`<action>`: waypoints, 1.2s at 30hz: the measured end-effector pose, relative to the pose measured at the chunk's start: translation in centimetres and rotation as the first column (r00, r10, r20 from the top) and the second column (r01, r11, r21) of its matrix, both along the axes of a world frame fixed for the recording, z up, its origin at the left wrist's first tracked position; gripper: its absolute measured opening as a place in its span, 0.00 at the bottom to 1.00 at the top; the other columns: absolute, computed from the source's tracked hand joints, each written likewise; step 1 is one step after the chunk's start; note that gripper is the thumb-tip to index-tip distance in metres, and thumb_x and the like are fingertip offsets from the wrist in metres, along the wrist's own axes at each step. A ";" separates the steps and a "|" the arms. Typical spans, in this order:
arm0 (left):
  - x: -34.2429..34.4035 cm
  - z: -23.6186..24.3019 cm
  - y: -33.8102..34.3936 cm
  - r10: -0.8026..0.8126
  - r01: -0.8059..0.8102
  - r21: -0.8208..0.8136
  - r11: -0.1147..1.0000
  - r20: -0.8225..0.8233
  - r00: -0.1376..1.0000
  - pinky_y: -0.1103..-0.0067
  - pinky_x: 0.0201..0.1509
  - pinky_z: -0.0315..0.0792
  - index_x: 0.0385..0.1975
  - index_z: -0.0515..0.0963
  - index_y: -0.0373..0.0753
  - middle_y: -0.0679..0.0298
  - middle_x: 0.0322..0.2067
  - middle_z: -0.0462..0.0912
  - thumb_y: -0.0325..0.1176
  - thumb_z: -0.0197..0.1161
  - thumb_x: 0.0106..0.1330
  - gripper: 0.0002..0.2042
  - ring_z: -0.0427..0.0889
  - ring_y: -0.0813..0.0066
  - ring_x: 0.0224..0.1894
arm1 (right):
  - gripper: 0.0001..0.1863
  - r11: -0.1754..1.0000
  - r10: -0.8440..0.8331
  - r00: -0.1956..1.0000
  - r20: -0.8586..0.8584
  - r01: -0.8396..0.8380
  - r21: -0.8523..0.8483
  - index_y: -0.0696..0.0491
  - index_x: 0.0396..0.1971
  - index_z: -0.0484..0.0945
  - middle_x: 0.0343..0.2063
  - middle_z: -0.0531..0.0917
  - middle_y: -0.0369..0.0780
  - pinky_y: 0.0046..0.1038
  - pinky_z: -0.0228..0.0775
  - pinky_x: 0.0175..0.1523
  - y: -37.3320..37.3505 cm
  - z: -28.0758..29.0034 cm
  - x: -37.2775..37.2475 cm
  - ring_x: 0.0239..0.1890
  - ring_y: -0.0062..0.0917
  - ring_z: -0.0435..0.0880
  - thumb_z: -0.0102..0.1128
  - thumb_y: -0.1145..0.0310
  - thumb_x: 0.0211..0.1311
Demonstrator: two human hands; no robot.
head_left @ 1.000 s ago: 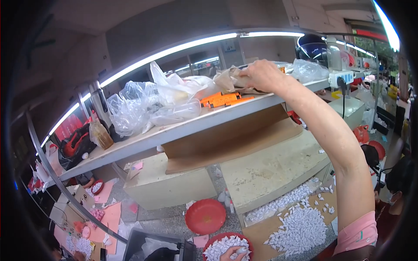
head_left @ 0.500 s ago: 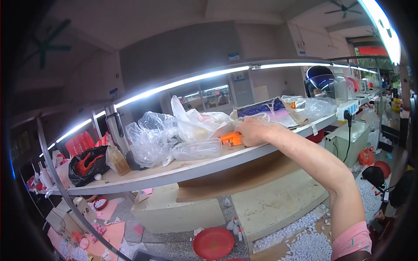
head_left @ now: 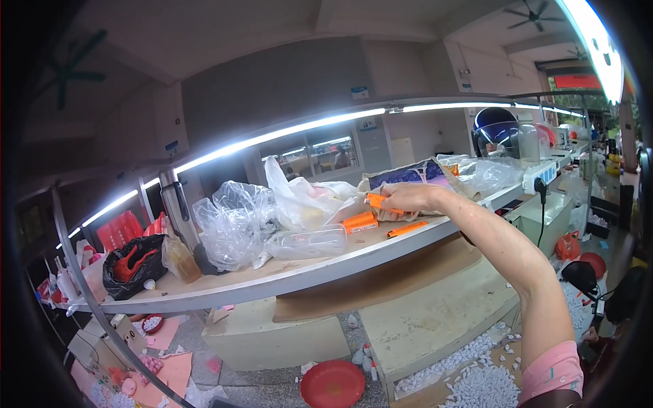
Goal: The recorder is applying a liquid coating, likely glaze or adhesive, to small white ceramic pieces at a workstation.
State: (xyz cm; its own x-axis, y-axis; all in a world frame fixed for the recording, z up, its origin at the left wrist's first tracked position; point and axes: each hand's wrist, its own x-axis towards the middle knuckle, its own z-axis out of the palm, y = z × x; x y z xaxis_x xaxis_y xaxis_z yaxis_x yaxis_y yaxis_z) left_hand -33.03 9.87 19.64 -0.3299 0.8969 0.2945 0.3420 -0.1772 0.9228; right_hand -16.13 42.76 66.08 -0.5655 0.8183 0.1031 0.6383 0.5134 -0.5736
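My right hand (head_left: 405, 197) reaches over the shelf (head_left: 224, 291) from the right, palm down. Its fingers are closed on a small orange box-like piece (head_left: 375, 200), whose exact kind I cannot make out. Just below and left of it lies an orange box (head_left: 359, 222) with a pale label, touching a clear plastic bottle (head_left: 309, 241) on its side. A slim orange piece with dark marks (head_left: 407, 229) rests near the shelf's front edge, under my wrist. Behind the hand leans a purple printed bag (head_left: 415, 173) with a beige border. My left hand is out of view.
Crumpled clear bags (head_left: 235, 217) and a white plastic bag (head_left: 306, 197) crowd the shelf. Further left is a black bag (head_left: 132, 265); rightward are a power strip (head_left: 539, 175) and a dark helmet (head_left: 495, 129). Below are a red bowl (head_left: 332, 384) and many small white pieces (head_left: 479, 384).
My right hand has lifted slightly up and right from the orange pieces, holding one. The orange box and the slim orange piece now lie apart on the shelf.
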 end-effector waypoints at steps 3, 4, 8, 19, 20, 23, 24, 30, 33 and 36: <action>-0.5 -2.2 0.6 0.009 -0.011 -0.043 0.999 -0.033 0.999 0.79 0.43 0.74 0.40 0.78 0.34 0.60 0.33 0.83 0.28 0.69 0.54 0.14 0.80 0.75 0.37 | 0.15 0.992 0.038 0.981 -0.188 -0.059 -0.108 0.52 0.39 0.70 0.26 0.74 0.33 0.21 0.60 0.24 1.3 -0.2 0.3 0.25 0.16 0.72 0.53 0.58 0.59; -0.3 -2.1 0.7 0.003 -0.005 -0.042 0.999 -0.030 1.000 0.79 0.43 0.74 0.40 0.78 0.34 0.60 0.33 0.83 0.28 0.69 0.54 0.14 0.80 0.75 0.37 | 0.16 0.986 0.049 0.976 -0.214 -0.082 -0.149 0.52 0.39 0.70 0.25 0.73 0.32 0.20 0.59 0.23 1.0 0.0 0.5 0.23 0.15 0.70 0.57 0.57 0.57; 0.1 -2.3 0.8 0.033 -0.033 -0.022 0.999 -0.003 0.999 0.79 0.42 0.74 0.39 0.77 0.34 0.61 0.32 0.83 0.28 0.69 0.55 0.13 0.80 0.75 0.36 | 0.20 0.990 0.132 0.991 0.025 -0.133 0.046 0.52 0.38 0.71 0.24 0.74 0.32 0.19 0.64 0.33 -0.6 0.7 0.5 0.27 0.15 0.71 0.67 0.57 0.52; -0.8 -1.2 0.5 0.011 -0.002 -0.105 0.994 0.090 0.996 0.80 0.45 0.73 0.42 0.76 0.34 0.60 0.35 0.82 0.25 0.66 0.57 0.13 0.78 0.77 0.39 | 0.22 0.944 0.317 0.929 0.193 -0.289 -0.157 0.55 0.41 0.74 0.33 0.78 0.35 0.20 0.62 0.42 0.2 1.3 2.9 0.36 0.19 0.74 0.70 0.63 0.46; -0.6 -0.4 0.5 0.022 -0.012 -0.095 0.995 0.106 0.994 0.80 0.45 0.73 0.41 0.76 0.34 0.61 0.35 0.82 0.25 0.66 0.57 0.13 0.78 0.77 0.39 | 0.22 0.945 0.316 0.929 0.193 -0.288 -0.157 0.55 0.41 0.74 0.33 0.78 0.35 0.20 0.62 0.42 0.3 1.1 2.9 0.36 0.19 0.74 0.70 0.63 0.46; -0.4 -0.5 0.6 0.040 -0.031 -0.088 0.996 0.109 0.993 0.80 0.46 0.73 0.41 0.76 0.33 0.62 0.35 0.82 0.25 0.66 0.57 0.12 0.78 0.77 0.39 | 0.23 0.910 0.380 0.916 0.125 -0.346 -0.229 0.55 0.43 0.74 0.33 0.78 0.34 0.20 0.63 0.42 0.7 0.8 2.8 0.37 0.19 0.75 0.70 0.63 0.46; -0.5 -0.7 0.6 0.047 -0.038 -0.093 0.995 0.096 0.994 0.80 0.46 0.73 0.41 0.76 0.33 0.62 0.35 0.82 0.25 0.66 0.58 0.12 0.78 0.77 0.39 | 0.24 0.900 0.382 0.920 0.090 -0.347 -0.265 0.55 0.43 0.73 0.34 0.78 0.34 0.20 0.64 0.44 1.0 0.7 2.8 0.38 0.19 0.75 0.70 0.64 0.46; -0.7 0.2 0.5 0.028 -0.016 -0.116 0.993 0.101 0.995 0.81 0.46 0.72 0.40 0.76 0.34 0.62 0.35 0.82 0.26 0.66 0.58 0.11 0.78 0.77 0.39 | 0.23 0.932 0.308 0.951 0.029 -0.296 -0.209 0.56 0.44 0.73 0.36 0.79 0.35 0.20 0.68 0.47 1.1 0.1 2.6 0.40 0.19 0.77 0.69 0.68 0.46; -1.0 -0.2 0.6 0.055 -0.054 -0.106 0.993 0.010 0.998 0.82 0.45 0.72 0.40 0.77 0.34 0.62 0.34 0.82 0.27 0.66 0.58 0.11 0.78 0.77 0.38 | 0.23 0.950 0.287 0.958 -0.019 -0.287 -0.119 0.56 0.45 0.73 0.36 0.79 0.36 0.20 0.69 0.47 0.8 -0.1 2.6 0.39 0.19 0.78 0.68 0.69 0.46; -1.3 -1.0 0.9 0.069 -0.065 -0.107 0.992 0.029 0.997 0.81 0.45 0.72 0.39 0.77 0.35 0.63 0.34 0.81 0.27 0.66 0.59 0.11 0.77 0.78 0.38 | 0.21 0.948 0.259 0.956 -0.137 -0.278 -0.153 0.57 0.42 0.73 0.34 0.80 0.38 0.22 0.70 0.46 1.0 -0.4 2.3 0.38 0.20 0.79 0.67 0.72 0.45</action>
